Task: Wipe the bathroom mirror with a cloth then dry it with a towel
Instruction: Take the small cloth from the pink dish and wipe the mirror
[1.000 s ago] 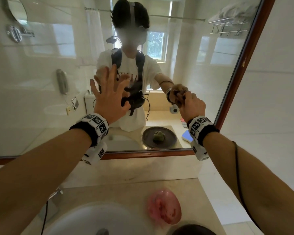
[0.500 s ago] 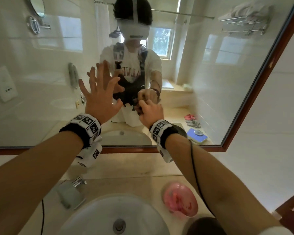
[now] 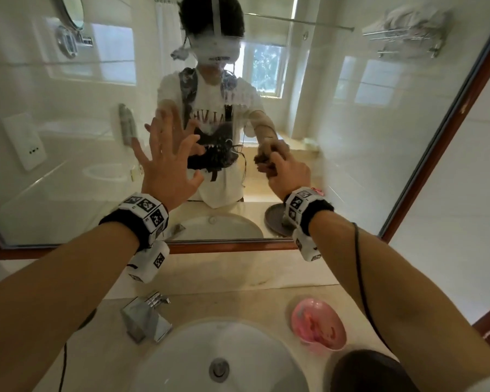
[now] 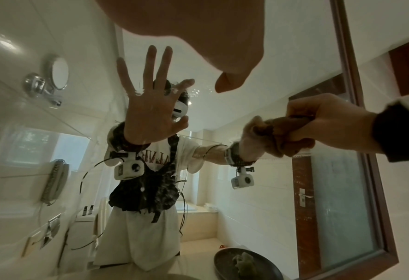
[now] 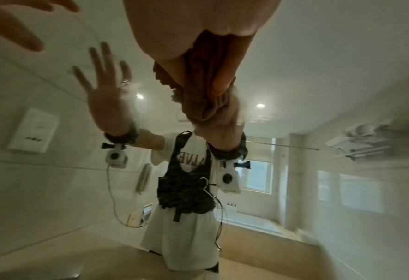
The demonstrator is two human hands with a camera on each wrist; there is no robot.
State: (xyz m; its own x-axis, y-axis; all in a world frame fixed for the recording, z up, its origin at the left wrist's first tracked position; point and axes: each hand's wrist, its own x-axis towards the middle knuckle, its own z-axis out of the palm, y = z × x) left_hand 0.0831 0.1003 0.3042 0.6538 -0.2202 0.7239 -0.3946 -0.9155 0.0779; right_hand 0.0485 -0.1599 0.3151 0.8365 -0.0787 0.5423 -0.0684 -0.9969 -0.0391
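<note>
The wood-framed mirror (image 3: 351, 137) fills the wall above the counter. My left hand (image 3: 167, 165) lies flat on the glass with fingers spread; its palm (image 4: 210, 37) fills the top of the left wrist view. To its right, my right hand (image 3: 289, 174) grips a bunched brown cloth (image 3: 262, 162) and presses it against the glass. The cloth (image 4: 282, 132) shows in the right hand (image 4: 330, 121), and again as the wad of cloth (image 5: 203, 85) under the right hand (image 5: 198, 28). Wet smears streak the glass between the hands.
Below the mirror are a white sink (image 3: 218, 357), a chrome faucet (image 3: 147, 315), a pink soap dish (image 3: 318, 323) and a dark plate (image 3: 368, 372). White towels on a rack (image 3: 405, 24) appear reflected at the top right. The mirror's frame (image 3: 441, 131) slants down the right.
My right hand swept the cloth left toward the left hand, then back to the right across the glass. The left hand stayed flat on the mirror. My head view shifted.
</note>
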